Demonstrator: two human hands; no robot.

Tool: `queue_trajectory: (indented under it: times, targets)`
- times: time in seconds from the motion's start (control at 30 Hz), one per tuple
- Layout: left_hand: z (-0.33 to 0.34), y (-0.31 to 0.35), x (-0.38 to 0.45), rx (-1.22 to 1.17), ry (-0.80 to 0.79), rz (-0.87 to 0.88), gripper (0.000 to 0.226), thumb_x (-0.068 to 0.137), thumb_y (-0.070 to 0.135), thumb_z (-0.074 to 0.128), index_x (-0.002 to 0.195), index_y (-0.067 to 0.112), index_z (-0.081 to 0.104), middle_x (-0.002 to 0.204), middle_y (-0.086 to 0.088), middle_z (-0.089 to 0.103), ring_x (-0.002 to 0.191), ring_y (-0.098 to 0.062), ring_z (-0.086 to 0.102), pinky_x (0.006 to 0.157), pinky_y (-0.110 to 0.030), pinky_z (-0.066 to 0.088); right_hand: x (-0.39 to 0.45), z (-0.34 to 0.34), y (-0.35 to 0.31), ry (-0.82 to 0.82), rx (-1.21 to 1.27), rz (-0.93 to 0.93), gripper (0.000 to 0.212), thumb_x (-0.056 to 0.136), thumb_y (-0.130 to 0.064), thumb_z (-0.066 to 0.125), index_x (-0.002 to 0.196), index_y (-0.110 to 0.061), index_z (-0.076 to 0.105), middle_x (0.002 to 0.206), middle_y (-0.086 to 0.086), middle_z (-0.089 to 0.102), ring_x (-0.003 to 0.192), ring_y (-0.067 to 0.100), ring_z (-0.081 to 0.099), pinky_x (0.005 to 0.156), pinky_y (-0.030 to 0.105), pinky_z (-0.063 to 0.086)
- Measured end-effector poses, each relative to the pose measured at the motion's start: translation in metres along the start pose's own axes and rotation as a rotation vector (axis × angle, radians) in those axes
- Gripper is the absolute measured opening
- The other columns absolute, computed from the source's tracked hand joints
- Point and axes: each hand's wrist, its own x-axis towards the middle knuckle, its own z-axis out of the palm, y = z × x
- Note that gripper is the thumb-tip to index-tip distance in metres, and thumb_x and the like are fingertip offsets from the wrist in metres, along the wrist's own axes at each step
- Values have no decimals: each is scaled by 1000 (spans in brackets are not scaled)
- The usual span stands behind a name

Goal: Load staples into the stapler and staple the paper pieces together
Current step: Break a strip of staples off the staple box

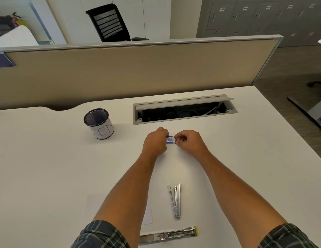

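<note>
My left hand (155, 141) and my right hand (189, 140) meet over the middle of the white desk, both pinching a small blue-and-white staple box (170, 139). The right fingertips grip its right end, where something dark shows. A silver stapler (175, 200) lies opened out flat nearer to me, between my forearms. A second metal piece with a yellow tip (174, 235) lies at the desk's near edge. White paper pieces (149, 212) lie under my left forearm, mostly hidden.
A black mesh pen cup (98, 123) wrapped in white paper stands at the left back. An open cable tray (184, 110) is sunk into the desk behind my hands. A beige partition (138, 68) closes the far edge.
</note>
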Motion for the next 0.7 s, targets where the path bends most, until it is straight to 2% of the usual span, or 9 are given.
queue_trajectory:
  times: [0.2,0.43,0.6,0.7]
  targets:
    - [1,-1,0,1,-1,2,32,86,24,77,116,19,65,112,-4,64,90,-18,64,81,-28,56,-2,1,3,44,81,53,17,90,-10,70,105,-10,79,105,10,78,81,13,69,62,5,47]
    - [1,-1,1,-14,-1,-11,32,87,25,76,117,20,65,112,-3,64,91,-19,63,81,-26,53,-4,4,3,62,131,89,22,90,-19,75,109,-8,77,108,9,77,86,19,71,66,12,52]
    - [1,-1,1,-3,1,-7,31,87,21,76,116,18,65,113,-5,64,91,-20,63,81,-29,55,-10,3,4,82,187,51,22,91,-11,71,113,-10,76,107,9,77,89,18,71,71,13,54]
    - [1,0,1,-19,-5,-24,31,87,23,76,116,19,65,113,-4,64,92,-20,63,81,-26,52,-13,4,3,85,206,20,25,91,-13,75,116,-11,77,109,9,77,89,17,70,81,22,58]
